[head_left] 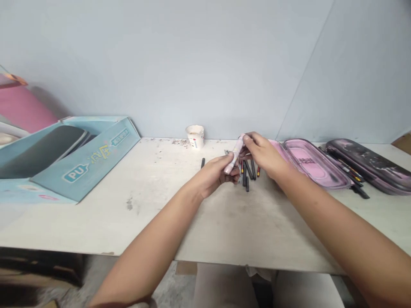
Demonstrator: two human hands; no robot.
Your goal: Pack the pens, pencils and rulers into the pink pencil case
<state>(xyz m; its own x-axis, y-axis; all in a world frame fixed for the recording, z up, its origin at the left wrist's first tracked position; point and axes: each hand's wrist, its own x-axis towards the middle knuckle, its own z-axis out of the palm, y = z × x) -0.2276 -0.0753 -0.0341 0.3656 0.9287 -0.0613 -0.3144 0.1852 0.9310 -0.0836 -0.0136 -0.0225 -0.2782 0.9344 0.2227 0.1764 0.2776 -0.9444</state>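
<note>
Both hands meet over the middle of the white table (144, 201). My left hand (216, 173) is closed around the lower end of a slim pink and white tube-like object (234, 155). My right hand (261, 153) pinches its upper end with fingers closed. Under the hands lie several dark pencils (248, 171), some with red tips. One more dark pencil (203, 162) lies alone to the left.
A small white cup (195, 136) stands by the back wall. An open pink pencil case (310, 162) and a dark one (369, 164) with pens lie at right. An open light blue box (83, 158) sits at left, with pink material (22, 109) behind it.
</note>
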